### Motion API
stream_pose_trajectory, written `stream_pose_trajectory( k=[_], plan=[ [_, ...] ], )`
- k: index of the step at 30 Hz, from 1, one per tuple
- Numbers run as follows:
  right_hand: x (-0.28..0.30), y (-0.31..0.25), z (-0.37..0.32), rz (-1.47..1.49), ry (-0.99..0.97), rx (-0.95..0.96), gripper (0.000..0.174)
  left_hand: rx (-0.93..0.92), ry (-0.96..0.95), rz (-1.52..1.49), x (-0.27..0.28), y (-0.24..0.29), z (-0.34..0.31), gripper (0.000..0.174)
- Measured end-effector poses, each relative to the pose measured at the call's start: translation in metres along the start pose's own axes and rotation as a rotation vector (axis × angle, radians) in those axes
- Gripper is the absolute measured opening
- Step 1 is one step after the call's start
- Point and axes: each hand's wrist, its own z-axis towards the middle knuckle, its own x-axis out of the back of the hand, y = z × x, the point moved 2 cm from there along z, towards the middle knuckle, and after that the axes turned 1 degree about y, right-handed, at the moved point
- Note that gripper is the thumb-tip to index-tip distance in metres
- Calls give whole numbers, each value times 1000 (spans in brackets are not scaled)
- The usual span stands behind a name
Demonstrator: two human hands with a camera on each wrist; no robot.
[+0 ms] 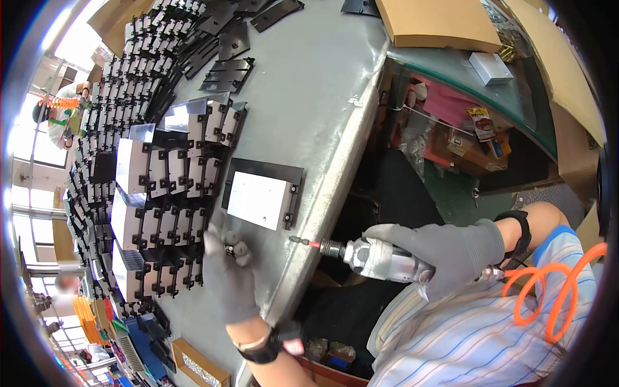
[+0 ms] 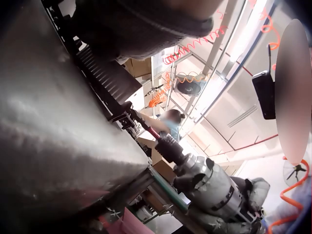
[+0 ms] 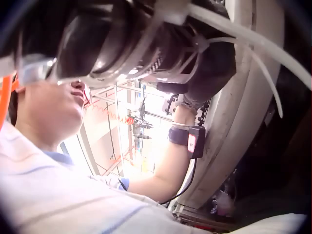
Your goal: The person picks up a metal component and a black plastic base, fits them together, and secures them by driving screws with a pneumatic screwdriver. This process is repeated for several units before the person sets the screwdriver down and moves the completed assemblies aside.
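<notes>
My right hand (image 1: 461, 255), in a grey glove, grips a silver pneumatic screwdriver (image 1: 387, 261). Its bit (image 1: 303, 240), with a red band, points left over the table edge. On the bench before it lies a black plate with a white box-shaped unit (image 1: 259, 198) on it; small black brackets line the unit's right side. My left hand (image 1: 235, 284), also gloved, is just below the unit with fingers curled. Between its thumb and fingers shows a small dark, shiny piece (image 1: 229, 249), too small to name. In the left wrist view the screwdriver (image 2: 209, 187) appears again, held from behind.
Rows of assembled white units (image 1: 161, 226) with black brackets crowd the bench's left side. Loose black plates (image 1: 227, 74) lie at the back. A cardboard box (image 1: 438, 26) stands at top right. An orange coiled hose (image 1: 548, 303) hangs by my right arm. Another person (image 1: 61, 116) is beyond the bench.
</notes>
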Motion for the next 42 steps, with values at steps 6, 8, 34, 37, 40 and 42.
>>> stream_pose_trajectory(
  k=[6,8,34,37,40,42],
  plan=[
    [-13,-15,18,-28,-170,82,91,209,20,-307,12,-5,-53,37],
    [-17,-22,23,-43,-253,46,93,204,23,-408,15,-9,-61,37],
    [-26,-21,36,-62,-256,88,82,-199,326,364,75,-17,-47,18],
    [-30,-19,39,-79,-260,66,83,-410,271,972,86,-19,-37,19],
    [-33,-19,41,-87,-255,90,85,-350,276,608,74,-18,-40,22],
    [-34,-21,42,-91,-264,93,85,-369,309,497,79,-17,-40,21]
  ],
)
